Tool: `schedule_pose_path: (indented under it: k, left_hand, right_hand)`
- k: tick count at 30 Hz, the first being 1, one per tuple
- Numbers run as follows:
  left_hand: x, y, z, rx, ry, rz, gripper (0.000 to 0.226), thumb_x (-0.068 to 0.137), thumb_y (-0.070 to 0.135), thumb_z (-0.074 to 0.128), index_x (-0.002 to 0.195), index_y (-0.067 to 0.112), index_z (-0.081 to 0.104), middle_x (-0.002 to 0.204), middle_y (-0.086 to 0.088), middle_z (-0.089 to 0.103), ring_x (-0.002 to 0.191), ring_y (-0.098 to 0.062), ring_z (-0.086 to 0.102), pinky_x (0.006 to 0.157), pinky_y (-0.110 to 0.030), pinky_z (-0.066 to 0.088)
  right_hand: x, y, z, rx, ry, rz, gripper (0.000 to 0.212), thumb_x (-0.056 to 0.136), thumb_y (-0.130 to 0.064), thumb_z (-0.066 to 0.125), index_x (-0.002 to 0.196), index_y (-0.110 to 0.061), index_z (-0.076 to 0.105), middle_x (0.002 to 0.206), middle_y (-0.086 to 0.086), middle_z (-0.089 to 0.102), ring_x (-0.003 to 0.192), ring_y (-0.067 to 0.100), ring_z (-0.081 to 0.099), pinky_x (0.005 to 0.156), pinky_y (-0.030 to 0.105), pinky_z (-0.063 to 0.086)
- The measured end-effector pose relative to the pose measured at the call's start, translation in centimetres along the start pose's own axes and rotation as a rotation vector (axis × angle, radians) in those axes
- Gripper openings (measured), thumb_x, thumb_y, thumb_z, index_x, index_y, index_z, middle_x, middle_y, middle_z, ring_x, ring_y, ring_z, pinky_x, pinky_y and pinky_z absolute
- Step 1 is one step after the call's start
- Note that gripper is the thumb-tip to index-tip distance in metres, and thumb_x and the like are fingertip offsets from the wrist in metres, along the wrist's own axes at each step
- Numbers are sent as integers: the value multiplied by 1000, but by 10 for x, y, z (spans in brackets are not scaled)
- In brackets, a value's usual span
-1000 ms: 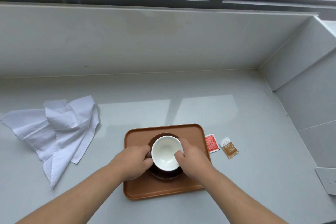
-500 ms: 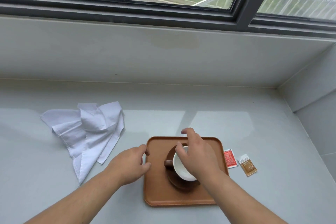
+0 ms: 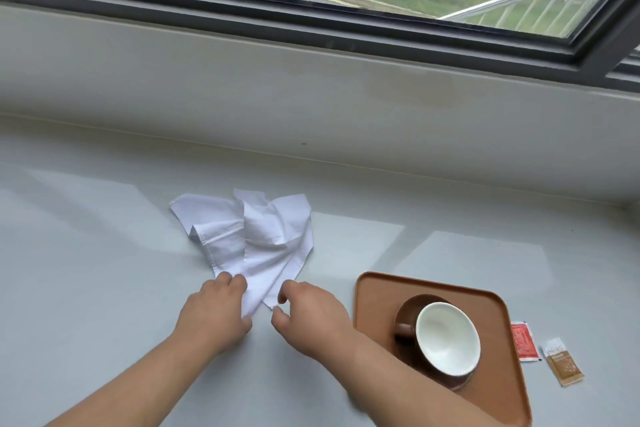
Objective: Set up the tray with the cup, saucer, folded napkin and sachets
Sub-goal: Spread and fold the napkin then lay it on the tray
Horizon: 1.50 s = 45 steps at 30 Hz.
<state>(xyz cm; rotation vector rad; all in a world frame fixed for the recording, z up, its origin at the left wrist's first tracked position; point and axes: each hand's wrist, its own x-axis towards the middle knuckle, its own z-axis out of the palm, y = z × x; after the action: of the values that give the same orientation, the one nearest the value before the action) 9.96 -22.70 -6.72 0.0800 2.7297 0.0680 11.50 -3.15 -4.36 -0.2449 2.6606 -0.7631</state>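
Note:
A crumpled white napkin [image 3: 259, 236] lies unfolded on the grey counter, left of the brown tray [image 3: 377, 291]. On the tray a white-lined cup [image 3: 446, 336] sits on a dark brown saucer [image 3: 408, 308]. A red sachet [image 3: 523, 341] and a tan sachet [image 3: 562, 366] lie on the counter just right of the tray. My left hand [image 3: 214, 312] has its fingers curled onto the napkin's near corner. My right hand [image 3: 308, 315] is beside that corner, thumb and forefinger apart at the cloth's edge, holding nothing.
The grey counter [image 3: 104, 270] runs left and back to a pale wall under a dark-framed window [image 3: 311, 21]. My right forearm crosses the tray's near left corner.
Both hands left the cup and tray and moved left to the napkin's near corner. The view swung left, so the tray now sits at the lower right.

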Motion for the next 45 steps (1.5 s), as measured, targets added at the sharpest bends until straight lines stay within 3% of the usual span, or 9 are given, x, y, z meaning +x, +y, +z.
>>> schedule_pose_path:
  k: [4,7,10,23,27,31,36,39,45]
  left_hand:
    - [3,-22,4,-118,71,-13,48,87,66,54,117,28,57,115,7,60,103,-18,61,78,-34,54]
    - [8,-34,2,-154,20,59,23,87,55,53,78,34,53,90,10,54,86,-15,55,64,-31,47]
    - [13,-39,-2,-236,-24,116,28,82,41,58,62,33,41,77,12,50,75,-12,51,54,-29,35]
    - [19,-70,-55,-606,72,228,26,73,60,62,94,45,56,101,34,60,102,14,53,70,-16,42]
    - [25,-79,-91,-530,93,278,39,72,63,58,107,46,58,100,35,54,103,3,51,74,-21,45]
    - [32,-78,-126,-489,228,273,16,84,45,64,99,40,62,96,23,57,96,-7,50,68,-25,43]
    - [34,-72,-159,-409,272,274,14,91,30,62,82,37,53,77,15,56,80,-15,52,58,-28,33]
    - [28,-63,-168,-432,260,248,31,96,35,57,69,37,42,70,12,55,75,-18,52,52,-27,31]
    - [2,-51,-199,-491,351,195,17,100,37,59,84,34,55,78,11,67,80,-23,60,62,-34,44]
  right_hand:
    - [27,-27,22,7,-3,25,30,91,-39,52,114,-21,57,105,2,68,88,29,63,65,36,48]
    - [39,-41,33,3,-8,13,35,90,-34,51,122,-22,54,109,2,67,90,30,64,64,37,46]
    - [44,-50,39,-35,-47,-95,34,86,-24,49,120,-26,48,100,5,62,84,32,61,59,39,45]
    - [69,-77,-7,-112,23,-125,14,87,-25,51,99,-25,58,86,0,59,77,26,58,58,37,48]
    - [61,-98,-53,-22,82,-130,13,85,-36,53,97,-35,58,85,-13,54,75,13,54,55,29,40]
    - [42,-125,-103,44,162,-167,27,76,-52,45,88,-31,58,80,-11,54,73,10,51,59,31,45]
    - [17,-134,-160,121,314,-191,6,77,-33,59,79,-27,61,75,-7,52,71,10,49,58,30,38]
    - [4,-126,-184,138,407,-169,21,88,-24,65,69,-18,58,74,-2,52,70,13,49,60,35,40]
    - [-27,-102,-223,7,537,-173,32,94,-30,65,62,-27,58,82,-5,60,89,19,52,76,33,44]
